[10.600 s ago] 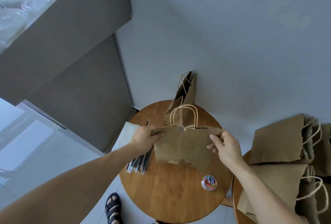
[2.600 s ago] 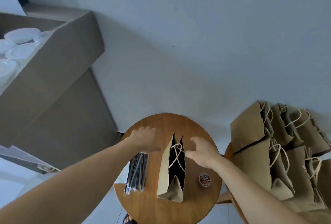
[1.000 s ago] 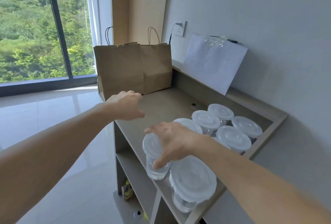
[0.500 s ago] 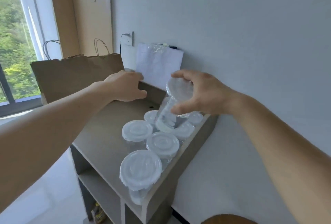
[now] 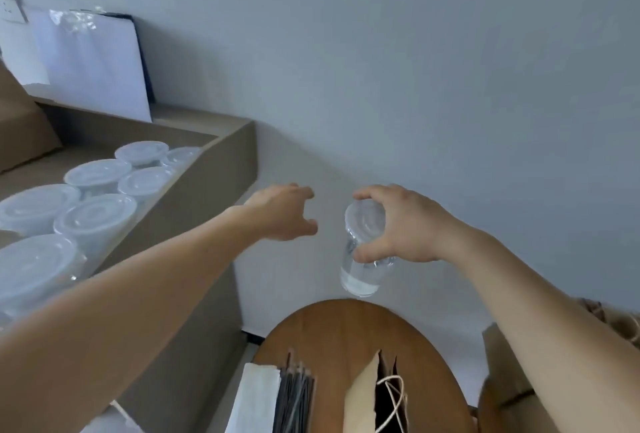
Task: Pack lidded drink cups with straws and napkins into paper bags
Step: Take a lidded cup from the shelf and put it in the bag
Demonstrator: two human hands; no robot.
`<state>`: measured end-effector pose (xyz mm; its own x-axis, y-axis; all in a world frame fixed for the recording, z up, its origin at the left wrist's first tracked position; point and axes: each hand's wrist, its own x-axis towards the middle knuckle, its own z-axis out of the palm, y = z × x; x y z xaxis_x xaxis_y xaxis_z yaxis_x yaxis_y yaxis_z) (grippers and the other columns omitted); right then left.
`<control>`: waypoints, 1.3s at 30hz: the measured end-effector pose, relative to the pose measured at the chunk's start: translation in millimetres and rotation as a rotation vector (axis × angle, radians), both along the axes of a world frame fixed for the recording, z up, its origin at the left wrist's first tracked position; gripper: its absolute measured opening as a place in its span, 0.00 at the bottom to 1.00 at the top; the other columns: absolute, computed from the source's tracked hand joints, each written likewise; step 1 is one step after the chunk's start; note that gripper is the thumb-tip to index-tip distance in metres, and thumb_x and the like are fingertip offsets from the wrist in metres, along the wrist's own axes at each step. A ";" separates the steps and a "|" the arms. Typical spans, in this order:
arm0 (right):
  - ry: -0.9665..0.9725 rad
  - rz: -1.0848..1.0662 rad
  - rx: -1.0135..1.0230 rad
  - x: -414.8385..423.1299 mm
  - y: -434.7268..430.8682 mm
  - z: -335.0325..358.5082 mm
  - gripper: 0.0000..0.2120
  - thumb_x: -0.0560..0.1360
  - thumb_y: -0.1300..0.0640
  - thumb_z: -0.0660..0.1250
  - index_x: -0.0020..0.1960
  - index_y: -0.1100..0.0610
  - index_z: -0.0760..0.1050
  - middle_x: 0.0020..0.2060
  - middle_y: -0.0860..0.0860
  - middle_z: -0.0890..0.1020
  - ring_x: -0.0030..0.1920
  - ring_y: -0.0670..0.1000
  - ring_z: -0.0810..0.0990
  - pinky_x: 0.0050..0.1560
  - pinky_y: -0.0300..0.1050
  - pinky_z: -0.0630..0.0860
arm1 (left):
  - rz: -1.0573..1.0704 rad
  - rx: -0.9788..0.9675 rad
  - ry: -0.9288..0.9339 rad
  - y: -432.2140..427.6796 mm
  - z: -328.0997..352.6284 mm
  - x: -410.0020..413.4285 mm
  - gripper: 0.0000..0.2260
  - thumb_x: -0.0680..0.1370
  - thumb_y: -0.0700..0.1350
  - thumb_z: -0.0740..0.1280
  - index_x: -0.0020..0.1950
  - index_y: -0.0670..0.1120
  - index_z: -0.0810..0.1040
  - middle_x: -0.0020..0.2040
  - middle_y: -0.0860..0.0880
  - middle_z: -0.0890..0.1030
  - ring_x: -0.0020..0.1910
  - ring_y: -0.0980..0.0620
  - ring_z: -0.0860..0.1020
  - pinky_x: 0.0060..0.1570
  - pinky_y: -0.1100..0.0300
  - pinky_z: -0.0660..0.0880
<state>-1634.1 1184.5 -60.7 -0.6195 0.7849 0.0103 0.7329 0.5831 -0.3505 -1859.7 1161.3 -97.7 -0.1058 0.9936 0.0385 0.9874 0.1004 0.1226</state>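
Right hand (image 5: 408, 228) grips lidded cup (image 5: 363, 245) in air above tabletop (image 5: 332, 332) far edge; left hand (image 5: 280, 214) loose, empty. Open bag (image 5: 377, 394) below.

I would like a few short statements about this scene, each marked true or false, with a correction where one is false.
The right hand holds a lidded cup in the air. True.
The left hand grips a straw. False: it holds nothing; the straws lie on the round table.
The paper bag on the round table is open at the top. True.
The held cup is already inside the paper bag. False: it is above the table, outside the bag.
More lidded cups stand on the shelf. True.
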 end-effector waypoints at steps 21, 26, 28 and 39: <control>-0.008 -0.268 -0.266 88.4 19.9 -189.2 0.48 0.59 0.35 0.76 0.74 0.43 0.60 0.68 0.45 0.68 0.66 0.50 0.69 0.56 0.47 0.69 | -0.221 -0.644 -0.190 -58.5 -240.8 156.8 0.41 0.68 0.64 0.73 0.73 0.47 0.61 0.64 0.47 0.75 0.59 0.43 0.76 0.57 0.49 0.75; -0.004 -0.299 -0.268 83.0 17.3 -200.5 0.48 0.59 0.34 0.75 0.74 0.43 0.60 0.69 0.46 0.68 0.66 0.51 0.69 0.55 0.47 0.68 | -0.118 -0.663 -0.181 -75.5 -256.5 170.8 0.31 0.73 0.66 0.65 0.65 0.45 0.66 0.50 0.49 0.78 0.47 0.45 0.78 0.43 0.54 0.73; -0.003 -0.311 -0.277 84.3 12.9 -206.1 0.48 0.58 0.33 0.74 0.74 0.43 0.60 0.69 0.46 0.68 0.65 0.51 0.70 0.54 0.47 0.68 | -0.024 -0.646 -0.254 -77.4 -261.5 171.1 0.21 0.78 0.59 0.61 0.62 0.44 0.70 0.50 0.47 0.79 0.48 0.45 0.80 0.43 0.54 0.76; -0.151 -0.147 -0.213 105.0 -6.0 -214.2 0.47 0.60 0.33 0.73 0.74 0.43 0.59 0.68 0.46 0.69 0.64 0.51 0.71 0.56 0.48 0.73 | 0.399 -0.626 -0.800 -78.7 -292.2 152.6 0.10 0.79 0.49 0.55 0.51 0.45 0.72 0.38 0.42 0.83 0.30 0.46 0.84 0.39 0.48 0.83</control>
